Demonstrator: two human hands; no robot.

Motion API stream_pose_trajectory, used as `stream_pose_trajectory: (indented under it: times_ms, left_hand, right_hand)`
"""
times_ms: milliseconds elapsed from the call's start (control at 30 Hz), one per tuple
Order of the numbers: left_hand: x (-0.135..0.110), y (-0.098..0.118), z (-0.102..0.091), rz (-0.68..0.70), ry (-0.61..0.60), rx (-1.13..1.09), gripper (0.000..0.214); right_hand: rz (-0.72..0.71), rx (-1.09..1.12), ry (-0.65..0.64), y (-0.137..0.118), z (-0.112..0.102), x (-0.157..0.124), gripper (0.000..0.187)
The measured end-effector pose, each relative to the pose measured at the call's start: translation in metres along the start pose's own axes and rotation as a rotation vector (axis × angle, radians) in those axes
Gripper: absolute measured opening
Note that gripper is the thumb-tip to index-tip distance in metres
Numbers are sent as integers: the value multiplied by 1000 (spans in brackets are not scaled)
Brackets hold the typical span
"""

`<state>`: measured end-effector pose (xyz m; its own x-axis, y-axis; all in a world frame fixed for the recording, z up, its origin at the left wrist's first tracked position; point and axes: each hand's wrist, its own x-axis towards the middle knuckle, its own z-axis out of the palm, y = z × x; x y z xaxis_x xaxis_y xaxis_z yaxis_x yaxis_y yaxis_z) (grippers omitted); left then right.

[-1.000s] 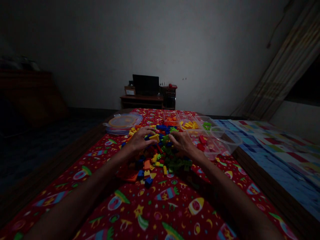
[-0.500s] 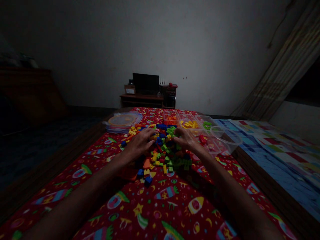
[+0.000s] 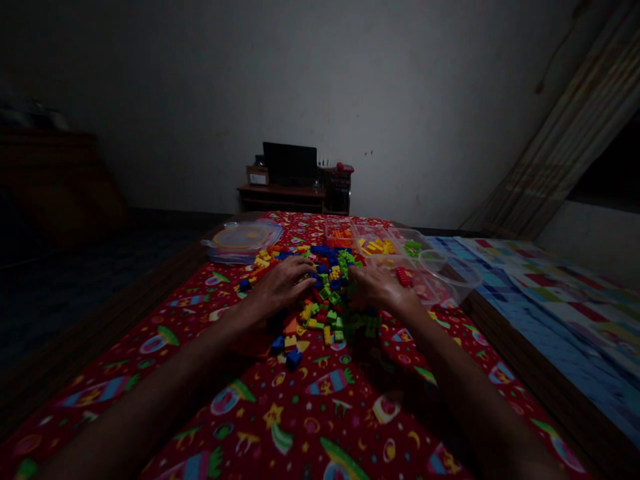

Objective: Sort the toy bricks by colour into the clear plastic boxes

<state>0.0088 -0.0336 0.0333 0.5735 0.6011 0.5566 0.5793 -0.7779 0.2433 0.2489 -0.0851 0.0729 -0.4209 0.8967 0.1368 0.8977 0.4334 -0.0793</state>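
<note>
A heap of small plastic toy building bricks (image 3: pixel 327 293) in blue, green, yellow, red and orange lies on a red patterned cloth (image 3: pixel 320 413). My left hand (image 3: pixel 286 281) rests at the heap's left side, its thumb apart from the fingers and the fingertips among the bricks; no brick clearly shows in its grasp. On the right, my right hand (image 3: pixel 380 288) reaches in with fingers drawn together and pointing down into the heap. Whatever is between them is hidden by shadow. A red brick (image 3: pixel 404 277) lies in a clear compartment just beyond this hand.
Clear containers stand at the back right, holding orange bricks (image 3: pixel 342 235), yellow bricks (image 3: pixel 377 247) and green bricks (image 3: pixel 413 249). A round clear tub (image 3: pixel 457 283) sits by the right edge. Stacked clear lids (image 3: pixel 245 241) lie at the back left.
My right hand has shifted slightly, its fingers now closer together and lower. The left hand stays nearly in place. The whole view has moved a little.
</note>
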Motion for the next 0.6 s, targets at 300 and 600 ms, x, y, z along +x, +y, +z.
stream_pose_trajectory:
  times_ms: [300, 600]
  left_hand:
    - [0, 6, 1, 11, 18, 16, 36]
    - [-3, 0, 8, -4, 33, 45, 34]
  right_hand:
    - [32, 52, 74, 8, 0, 8, 31]
    - [89, 391, 88, 30, -10, 20, 22]
